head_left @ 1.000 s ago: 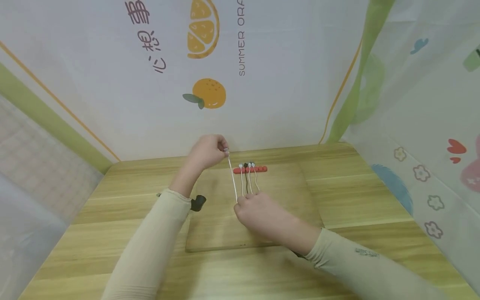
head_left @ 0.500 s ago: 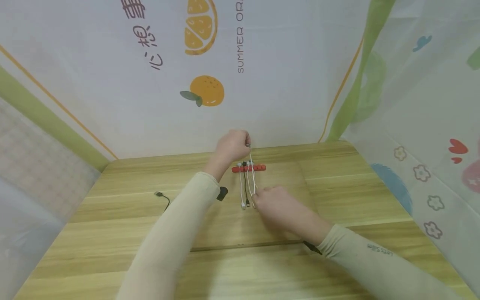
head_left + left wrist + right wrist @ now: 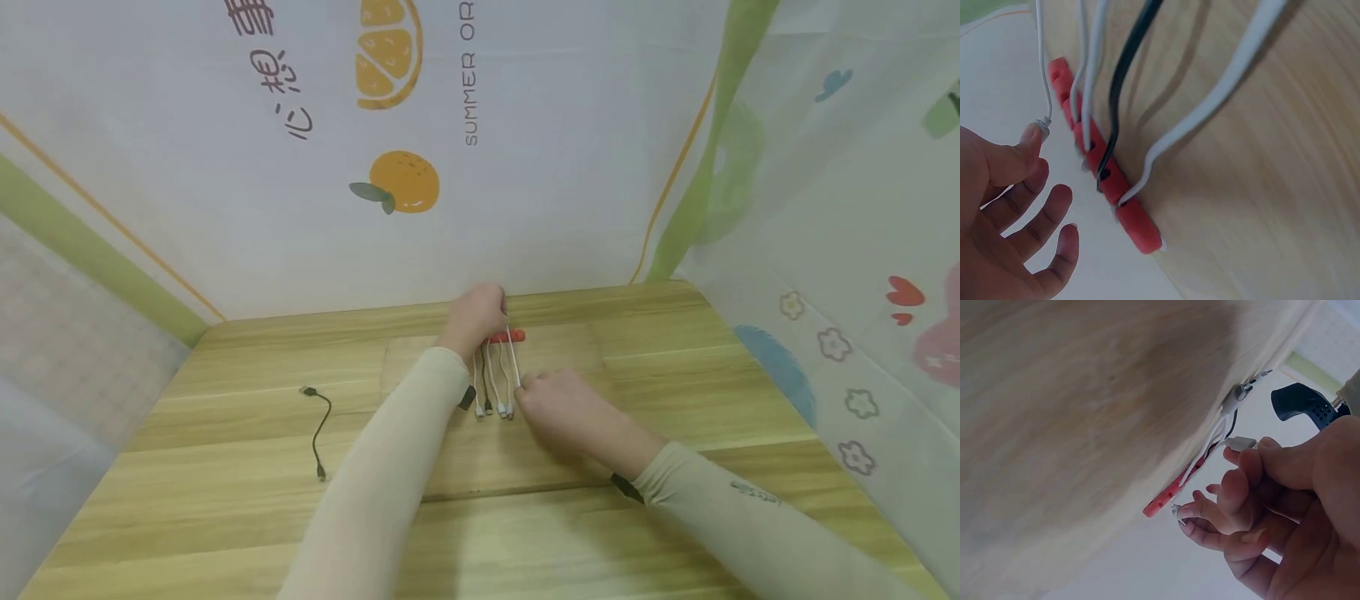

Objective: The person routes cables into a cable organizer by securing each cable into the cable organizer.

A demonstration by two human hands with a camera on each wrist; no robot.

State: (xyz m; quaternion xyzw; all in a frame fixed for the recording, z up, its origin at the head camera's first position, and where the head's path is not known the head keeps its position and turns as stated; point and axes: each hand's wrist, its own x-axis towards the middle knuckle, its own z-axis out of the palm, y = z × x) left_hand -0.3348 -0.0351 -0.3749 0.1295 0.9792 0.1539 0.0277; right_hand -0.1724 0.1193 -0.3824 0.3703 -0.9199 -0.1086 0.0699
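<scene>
A short white cable (image 3: 513,354) is stretched between my two hands. My left hand (image 3: 477,317) pinches its far end between thumb and forefinger, the other fingers loosely bent, beside the red cable holder (image 3: 1141,228). At the near end, my right hand (image 3: 566,408) pinches the light connector (image 3: 1241,443) with thumb and forefinger. Several cables sit in the holder's slots, among them a black cable (image 3: 1114,106) and a white cable (image 3: 1204,109). In the left wrist view, open slots show toward the holder's upper end, nearest the held cable. The head view hides part of the holder behind my left hand.
Beneath the holder lies a thin wooden board (image 3: 480,458) on the wood-grain table (image 3: 225,467). A loose black cable (image 3: 329,407) lies left of the board. A printed white cloth (image 3: 555,167) hangs along the table's back edge.
My left hand has moved right, then down toward the holder's right part, carrying the white cable's end. My right hand has shifted right with the other end. The loose black cable has come into full view.
</scene>
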